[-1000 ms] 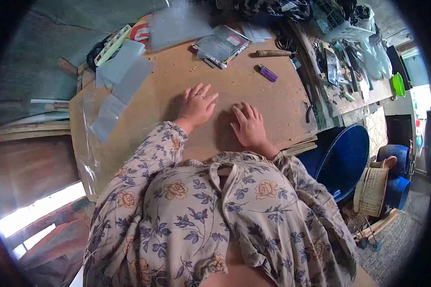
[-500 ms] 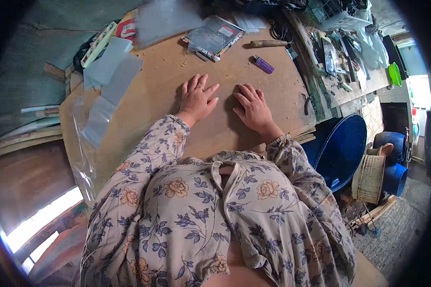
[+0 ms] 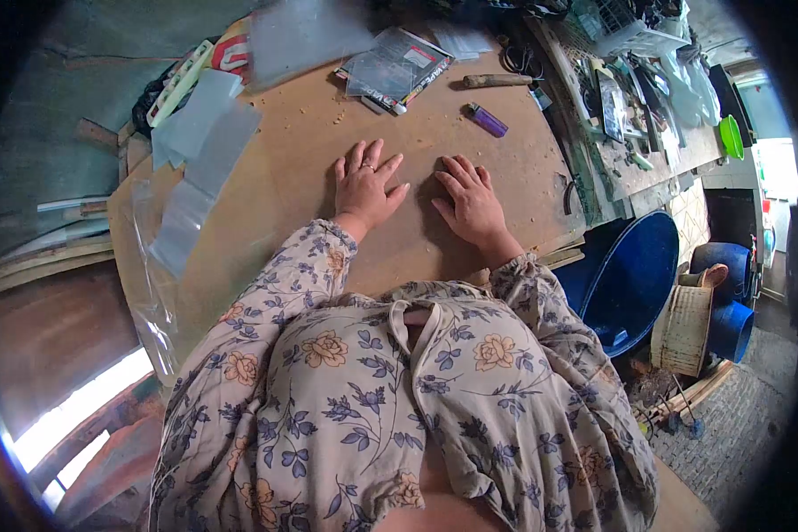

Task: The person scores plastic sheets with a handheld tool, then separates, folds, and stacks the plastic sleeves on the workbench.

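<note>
My left hand (image 3: 365, 188) rests palm down on the wooden table (image 3: 293, 182), fingers spread, a ring on one finger. To its right my right hand (image 3: 472, 202) also lies on the tabletop with its fingers apart. Neither hand holds anything. Beyond my right hand is a purple lighter (image 3: 487, 121), and behind that a brown wooden stick or handle (image 3: 495, 81). Farther back, a flat printed package (image 3: 424, 55) lies partly under a clear plastic sheet (image 3: 383, 74).
Clear plastic bags (image 3: 206, 142) cover the table's left side, and a larger clear sheet (image 3: 301, 40) lies at the back. A cluttered side bench (image 3: 634, 177) stands at right. Below it are a big blue tub (image 3: 634, 284) and a woven basket (image 3: 683, 328).
My left hand has shifted very slightly, its fingers still spread. My right hand stays nearly in place, and the objects on the table have not moved.
</note>
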Tool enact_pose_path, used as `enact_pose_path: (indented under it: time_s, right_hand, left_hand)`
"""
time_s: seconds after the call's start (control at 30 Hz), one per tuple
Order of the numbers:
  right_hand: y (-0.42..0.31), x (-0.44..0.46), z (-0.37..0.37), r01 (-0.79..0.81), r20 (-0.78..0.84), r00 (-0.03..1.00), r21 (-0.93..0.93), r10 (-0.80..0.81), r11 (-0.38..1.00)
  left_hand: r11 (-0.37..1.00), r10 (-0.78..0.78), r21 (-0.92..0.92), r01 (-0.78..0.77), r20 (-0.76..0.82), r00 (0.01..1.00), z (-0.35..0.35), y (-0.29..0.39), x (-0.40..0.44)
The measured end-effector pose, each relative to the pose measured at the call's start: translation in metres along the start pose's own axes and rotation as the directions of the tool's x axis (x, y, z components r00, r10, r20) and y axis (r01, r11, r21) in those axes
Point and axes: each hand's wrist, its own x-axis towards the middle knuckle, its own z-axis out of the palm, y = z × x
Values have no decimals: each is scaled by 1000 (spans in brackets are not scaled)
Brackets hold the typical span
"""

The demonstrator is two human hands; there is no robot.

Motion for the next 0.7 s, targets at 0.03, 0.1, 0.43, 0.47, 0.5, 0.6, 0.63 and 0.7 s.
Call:
enact_pose_path:
  time_s: [0.03,0.1,0.43,0.47,0.5,0.6,0.63,0.7]
  right_hand:
    - [0,0,0,-1,0,1000,0,1,1000]
    - [0,1,-1,-13,5,1000,-6,13,1000]
    - [9,-1,5,-28,-82,996,-20,26,999]
    - [17,-3,9,-52,-176,982,52,61,997]
    - [24,-7,9,-75,-264,959,124,105,989]
    - [58,-31,-7,-367,-600,721,92,346,926]
    - [80,-41,-11,-464,-662,628,104,409,880]
    - [110,-60,-25,-614,-661,561,71,498,786]
  left_hand:
    - [1000,1,0,-1,0,1000,-1,0,0]
    - [1000,-2,-3,2,6,1000,-1,1,0]
    - [1000,1,28,-2,15,1000,3,2,4]
    - [999,4,33,-4,14,1000,4,0,5]
    - [999,8,34,-8,17,1000,4,1,5]
    - [999,-6,37,5,28,1000,-2,3,0]
    - [999,1,34,-2,19,1000,-2,3,0]
    - [1000,-2,24,1,17,1000,-4,3,0]
